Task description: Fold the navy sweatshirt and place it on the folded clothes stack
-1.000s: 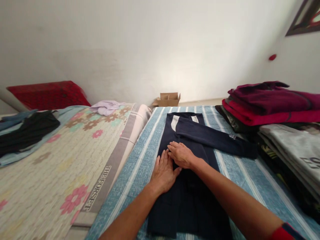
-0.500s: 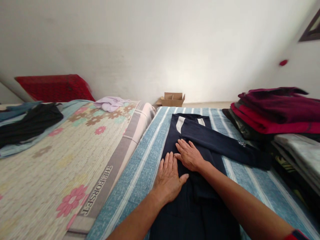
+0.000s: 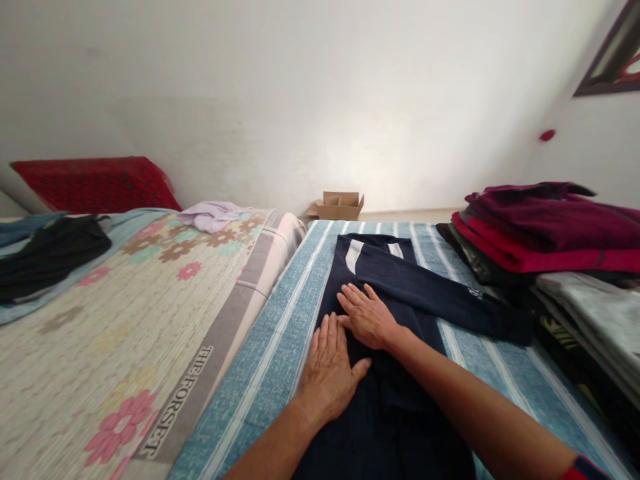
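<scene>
A navy long-sleeved top (image 3: 400, 393) with white shoulder patches lies partly folded on a blue striped bedcover (image 3: 265, 347). One sleeve (image 3: 430, 290) stretches across it to the right, with a small pale logo near the cuff. My left hand (image 3: 330, 367) rests flat on the top's left edge, thumb spread out. Just beyond it and to the right, my right hand (image 3: 367, 315) lies flat on the cloth below the white patch, its fingers extended. The two hands nearly touch. Neither one grasps the fabric.
On the right stand piles of folded clothes, a maroon garment (image 3: 540, 217) above and a grey one (image 3: 595, 307) nearer. To the left is a bed with a flowered cover (image 3: 145, 320), holding a lilac cloth (image 3: 213, 217) and dark clothes (image 3: 55, 257). A cardboard box (image 3: 340, 208) stands by the wall.
The view has shifted slightly, so everything sits a little lower and further left. Both hands stay flat on the navy top in nearly the same place.
</scene>
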Demonstrator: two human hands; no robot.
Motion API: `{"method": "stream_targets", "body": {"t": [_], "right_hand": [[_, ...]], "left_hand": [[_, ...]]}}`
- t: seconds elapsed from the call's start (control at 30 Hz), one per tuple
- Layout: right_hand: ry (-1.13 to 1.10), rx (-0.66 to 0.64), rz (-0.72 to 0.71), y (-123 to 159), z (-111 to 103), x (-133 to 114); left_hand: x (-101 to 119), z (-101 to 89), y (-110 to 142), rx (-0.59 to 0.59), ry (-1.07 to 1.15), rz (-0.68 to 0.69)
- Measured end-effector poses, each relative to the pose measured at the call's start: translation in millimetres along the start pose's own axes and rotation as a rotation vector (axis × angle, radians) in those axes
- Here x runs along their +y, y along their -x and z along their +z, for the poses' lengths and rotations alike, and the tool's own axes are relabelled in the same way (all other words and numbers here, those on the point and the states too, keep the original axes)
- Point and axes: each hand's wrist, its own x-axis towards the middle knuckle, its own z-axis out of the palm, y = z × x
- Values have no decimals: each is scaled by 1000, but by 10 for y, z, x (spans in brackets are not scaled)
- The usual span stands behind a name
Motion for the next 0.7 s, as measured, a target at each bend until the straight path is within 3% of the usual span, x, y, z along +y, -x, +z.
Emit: {"method": "stream_targets", "body": {"t": [0.27, 0.57, 0.7], "right_hand": [[-2, -52, 10, 24, 62, 83], [6, -72, 30, 27, 99, 135], [-11, -91, 38, 29, 95, 141]], "left_hand": [[48, -26, 6, -40, -23, -29], [-72, -361, 21, -224, -19, 29], [-114, -378, 137, -263, -61, 31]]}}
